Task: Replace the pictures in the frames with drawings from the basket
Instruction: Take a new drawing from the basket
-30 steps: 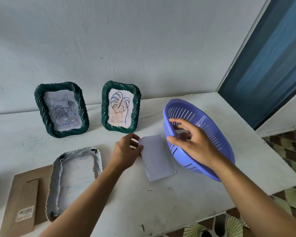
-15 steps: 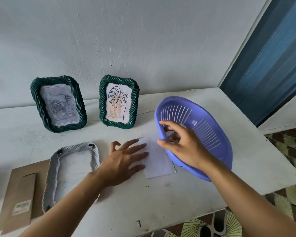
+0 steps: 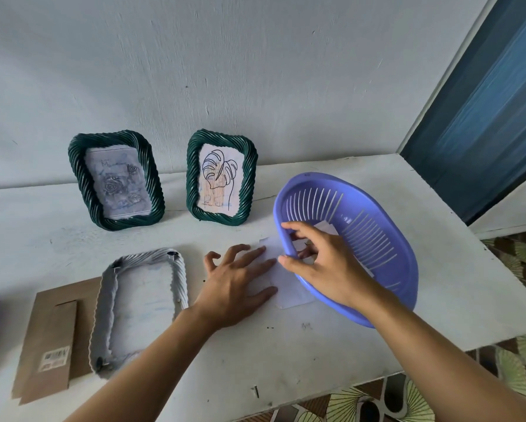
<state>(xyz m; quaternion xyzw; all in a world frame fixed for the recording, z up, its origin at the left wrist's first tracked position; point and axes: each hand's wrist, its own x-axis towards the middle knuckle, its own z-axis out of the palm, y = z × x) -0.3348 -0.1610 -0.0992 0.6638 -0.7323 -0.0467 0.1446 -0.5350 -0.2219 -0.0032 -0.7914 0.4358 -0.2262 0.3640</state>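
On the white tabletop [image 3: 316,354], just in front of the person, the work looks to be at its middle step: fetching a fresh drawing for the frame that lies face-down [image 3: 181,281] with its cardboard back [image 3: 51,339] off and set beside it. The left hand [image 3: 237,287] lies flat on a loose white sheet [image 3: 292,295], fingers [image 3: 255,254] straight and spread, pressing it to the surface. The right hand [image 3: 325,266] straddles the near rim of the purple basket [image 3: 386,248], thumb outside, the other fingers [image 3: 289,226] curled over and into it, so it seems to grip the rim. Whether the fingertips also pinch one of the drawings [image 3: 325,229] inside, I cannot tell. The basket sits tilted, its near edge resting over a corner of the loose sheet. Against the wall two green frames stand upright: the frame with a leaf line-drawing [image 3: 191,178], which I take to be done, and the frame with a faded rose picture [image 3: 79,178], probably yet to be changed. The next move, as I judge it, calls for lifting a single drawing clear of the basket without creasing it, then laying it squarely into the open frame before the cardboard goes back on.
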